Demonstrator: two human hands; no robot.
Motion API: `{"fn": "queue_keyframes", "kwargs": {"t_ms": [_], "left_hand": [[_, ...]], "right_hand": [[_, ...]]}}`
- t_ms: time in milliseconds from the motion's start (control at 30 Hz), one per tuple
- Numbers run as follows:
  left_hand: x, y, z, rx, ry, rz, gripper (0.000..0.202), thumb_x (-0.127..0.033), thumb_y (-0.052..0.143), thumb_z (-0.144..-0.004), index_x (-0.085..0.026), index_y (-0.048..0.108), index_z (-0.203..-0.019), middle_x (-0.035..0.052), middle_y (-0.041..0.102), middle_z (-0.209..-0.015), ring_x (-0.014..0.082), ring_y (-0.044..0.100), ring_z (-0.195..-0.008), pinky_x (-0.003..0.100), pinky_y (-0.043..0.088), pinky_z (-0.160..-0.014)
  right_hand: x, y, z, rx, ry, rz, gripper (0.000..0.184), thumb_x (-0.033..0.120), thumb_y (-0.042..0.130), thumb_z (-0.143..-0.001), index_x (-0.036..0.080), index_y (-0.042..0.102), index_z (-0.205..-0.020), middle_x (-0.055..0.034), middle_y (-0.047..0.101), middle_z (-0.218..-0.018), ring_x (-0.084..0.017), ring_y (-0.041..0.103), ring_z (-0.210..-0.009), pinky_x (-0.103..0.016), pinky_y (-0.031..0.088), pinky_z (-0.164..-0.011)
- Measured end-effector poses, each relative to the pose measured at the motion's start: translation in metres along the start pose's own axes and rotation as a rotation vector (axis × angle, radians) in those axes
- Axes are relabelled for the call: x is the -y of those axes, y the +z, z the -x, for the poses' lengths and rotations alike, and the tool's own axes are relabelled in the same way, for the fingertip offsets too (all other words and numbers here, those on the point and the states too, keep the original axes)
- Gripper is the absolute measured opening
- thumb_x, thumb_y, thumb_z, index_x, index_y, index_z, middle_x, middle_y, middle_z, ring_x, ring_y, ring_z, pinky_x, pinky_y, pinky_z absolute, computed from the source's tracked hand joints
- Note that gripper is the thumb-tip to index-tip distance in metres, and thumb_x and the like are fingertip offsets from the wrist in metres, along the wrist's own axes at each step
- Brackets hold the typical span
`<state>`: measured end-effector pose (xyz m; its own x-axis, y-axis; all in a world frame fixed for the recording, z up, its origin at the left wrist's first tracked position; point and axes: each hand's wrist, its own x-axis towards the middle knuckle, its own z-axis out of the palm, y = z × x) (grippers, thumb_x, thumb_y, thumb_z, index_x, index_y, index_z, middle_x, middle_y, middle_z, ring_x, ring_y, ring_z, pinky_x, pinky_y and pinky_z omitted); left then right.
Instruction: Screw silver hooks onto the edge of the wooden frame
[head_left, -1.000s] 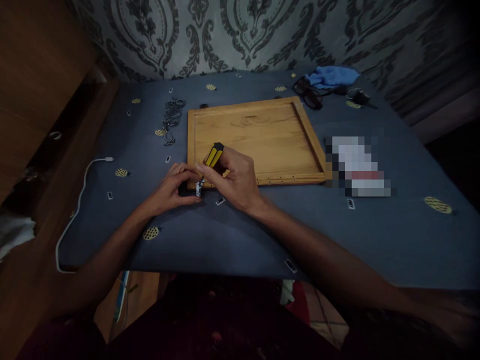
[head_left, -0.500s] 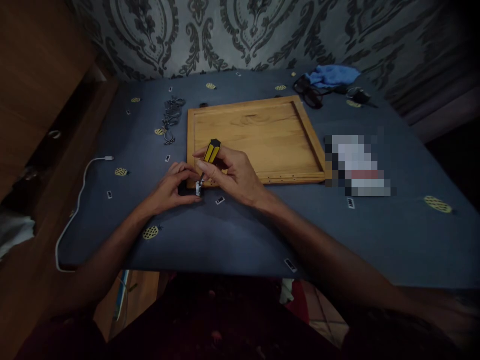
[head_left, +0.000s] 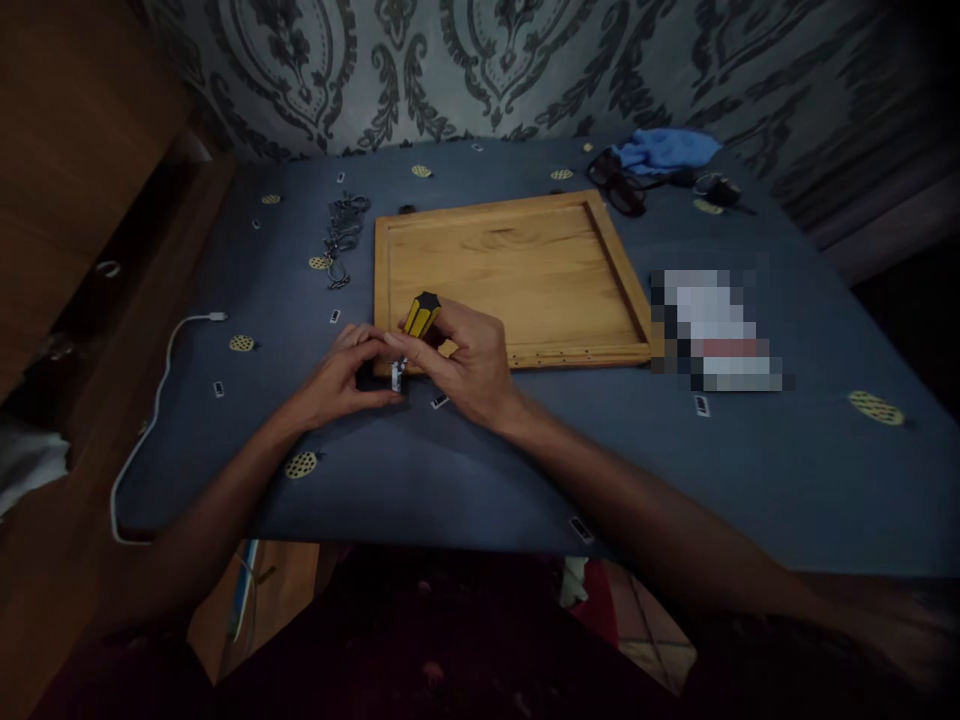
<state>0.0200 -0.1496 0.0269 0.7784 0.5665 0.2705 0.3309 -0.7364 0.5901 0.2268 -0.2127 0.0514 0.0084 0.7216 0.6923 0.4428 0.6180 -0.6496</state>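
My right hand (head_left: pixel 465 365) is closed round a screwdriver (head_left: pixel 420 318) with a yellow and black handle, its tip pointing down at a small metal bracket (head_left: pixel 397 374). That bracket sits at the near left corner of a shallow wooden tray (head_left: pixel 517 270). My left hand (head_left: pixel 341 378) pinches the bracket from the left, holding it against the tray's corner. Both hands rest on a dark blue cloth (head_left: pixel 465 470) that covers the table.
A bunch of metal hooks (head_left: pixel 341 235) lies left of the tray. A white cable (head_left: pixel 161 390) runs along the left edge. Dark glasses (head_left: pixel 619 190), a blue cloth (head_left: pixel 664 150) and a small device (head_left: pixel 716 190) lie at the back right. A wooden cabinet (head_left: pixel 67 190) stands on the left.
The screwdriver handle has turned and sunk a little in my right hand, whose fingers have shifted round it. My left hand has stayed on the bracket.
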Motion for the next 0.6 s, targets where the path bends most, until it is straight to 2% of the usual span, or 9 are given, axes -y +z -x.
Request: {"fn": "queue_keyframes", "kwargs": {"t_ms": [167,333,600], "left_hand": [[-0.0009,-0.0008,-0.0012,0.017,-0.015,-0.002,0.046,-0.056,0.078,-0.085,-0.021,0.069,-0.113,0.0074,0.066,-0.118,0.0265,0.058,-0.11,0.041,0.047,-0.098],[-0.0012,-0.0011,-0.0011,0.035,-0.033,-0.011,0.047,-0.057,0.077,-0.085,-0.021,0.069,-0.113,0.0071,0.067,-0.116,0.0265,0.059,-0.109,0.041,0.047,-0.098],[-0.0033,-0.002,-0.0021,0.043,-0.042,-0.017,0.048,-0.06,0.076,-0.085,-0.021,0.069,-0.113,0.0068,0.065,-0.116,0.026,0.057,-0.108,0.04,0.047,-0.096]], "right_hand": [[0.0029,-0.0015,-0.0009,-0.104,0.022,-0.006,0.037,0.051,0.062,-0.1,0.022,0.056,-0.078,0.0017,0.058,-0.071,-0.014,0.057,-0.064,-0.029,0.046,-0.06],[0.0013,-0.0007,-0.0024,-0.077,0.052,-0.052,0.038,0.051,0.062,-0.1,0.023,0.054,-0.075,0.0026,0.055,-0.067,-0.014,0.056,-0.061,-0.029,0.045,-0.057],[0.0006,0.0018,-0.0001,-0.044,0.093,-0.108,0.04,0.054,0.062,-0.099,0.022,0.056,-0.077,0.0014,0.059,-0.071,-0.013,0.057,-0.063,-0.029,0.047,-0.058]]}}
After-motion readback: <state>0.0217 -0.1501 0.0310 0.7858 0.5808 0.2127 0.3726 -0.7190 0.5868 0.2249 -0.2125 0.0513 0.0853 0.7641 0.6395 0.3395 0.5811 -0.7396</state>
